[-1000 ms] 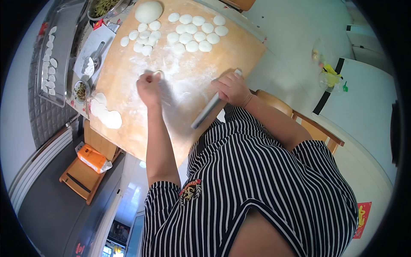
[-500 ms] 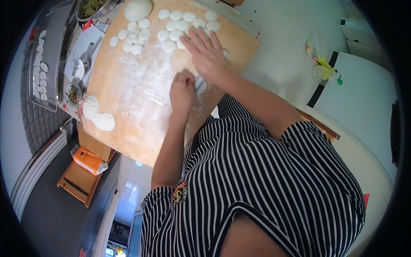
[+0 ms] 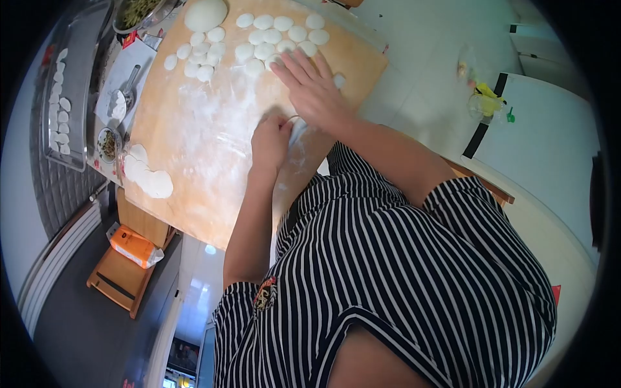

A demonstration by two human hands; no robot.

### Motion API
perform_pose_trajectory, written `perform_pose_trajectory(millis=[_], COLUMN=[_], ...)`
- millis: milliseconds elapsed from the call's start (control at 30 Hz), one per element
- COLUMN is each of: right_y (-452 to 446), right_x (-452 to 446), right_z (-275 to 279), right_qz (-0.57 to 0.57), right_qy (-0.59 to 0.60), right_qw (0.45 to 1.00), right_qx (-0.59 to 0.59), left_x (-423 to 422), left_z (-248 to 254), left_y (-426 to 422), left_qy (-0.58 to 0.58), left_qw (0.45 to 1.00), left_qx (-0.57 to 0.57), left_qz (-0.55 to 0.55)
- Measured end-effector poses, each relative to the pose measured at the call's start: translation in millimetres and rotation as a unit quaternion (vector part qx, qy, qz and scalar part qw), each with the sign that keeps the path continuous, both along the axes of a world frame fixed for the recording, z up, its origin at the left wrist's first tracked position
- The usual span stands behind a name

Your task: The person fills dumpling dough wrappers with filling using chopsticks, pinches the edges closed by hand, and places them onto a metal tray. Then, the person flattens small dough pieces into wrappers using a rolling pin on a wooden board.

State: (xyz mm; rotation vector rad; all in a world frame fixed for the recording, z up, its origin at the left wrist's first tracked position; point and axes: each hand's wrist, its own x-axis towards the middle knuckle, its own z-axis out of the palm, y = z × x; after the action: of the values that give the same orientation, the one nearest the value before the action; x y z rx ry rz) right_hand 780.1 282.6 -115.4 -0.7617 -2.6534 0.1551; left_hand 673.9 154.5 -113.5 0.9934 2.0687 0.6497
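Both hands are over the floured wooden board [image 3: 213,155]. My left hand [image 3: 270,141] has its fingers pinched on the edge of a small dough wrapper [image 3: 293,119], mostly hidden between the hands. Beside it, my right hand [image 3: 312,90] lies flat with fingers stretched over a pale rolling pin [image 3: 339,80], whose upper end shows past the palm. Flattened dough pieces [image 3: 264,22] lie beyond its fingertips, and more dough pieces [image 3: 200,49] are to the left, below a big dough ball [image 3: 206,14].
Rolled wrappers [image 3: 155,183] overlap at the board's left edge. Further left are a bowl of filling [image 3: 108,145], a flour scoop [image 3: 128,97], a larger bowl [image 3: 137,11] and a metal tray [image 3: 76,123] holding a row of white pieces. An orange packet [image 3: 134,246] sits on a chair.
My left hand has moved right, bringing the dough to the rolling pin. My right hand has gone from gripping the pin to lying flat over it, further left. The view has shifted slightly.
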Motion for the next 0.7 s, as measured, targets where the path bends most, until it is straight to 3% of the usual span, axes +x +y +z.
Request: perform_pose_trajectory(millis=[33,133,267,333,367,467,533,567,700], right_y=[3,1,-23,-28,-25,-10,-4,-5,-27], right_x=[-9,0,66,69,62,4,-21,-22,50], right_z=[1,2,-30,-15,-12,2,-2,-4,-21], right_qz=[0.001,0.035,0.032,0.01,0.01,0.022,-0.016,-0.017,0.017], right_qy=[0.032,0.049,0.013,0.01,0.009,-0.044,0.011,0.022,-0.001], right_qw=[0.999,0.998,0.999,0.998,0.998,0.999,1.0,0.999,0.999], right_qx=[0.011,-0.008,-0.009,-0.06,-0.062,-0.013,-0.01,-0.019,-0.027], left_x=[-4,-5,-2,-4,-2,-5,-7,-9,-13], left_z=[-4,-9,-5,1,1,-1,-4,1,-3], left_y=[5,3,-19,-26,-25,-16,-6,-6,-26], left_qy=[0.074,0.128,0.114,-0.073,-0.074,0.007,0.143,0.145,0.169], left_qw=[0.996,0.987,0.992,0.996,0.996,0.999,0.987,0.983,0.976], left_qx=[0.009,0.055,0.053,-0.044,-0.046,-0.043,0.058,0.082,0.086], left_qz=[-0.046,-0.081,-0.024,0.009,0.009,-0.002,-0.047,-0.076,-0.103])
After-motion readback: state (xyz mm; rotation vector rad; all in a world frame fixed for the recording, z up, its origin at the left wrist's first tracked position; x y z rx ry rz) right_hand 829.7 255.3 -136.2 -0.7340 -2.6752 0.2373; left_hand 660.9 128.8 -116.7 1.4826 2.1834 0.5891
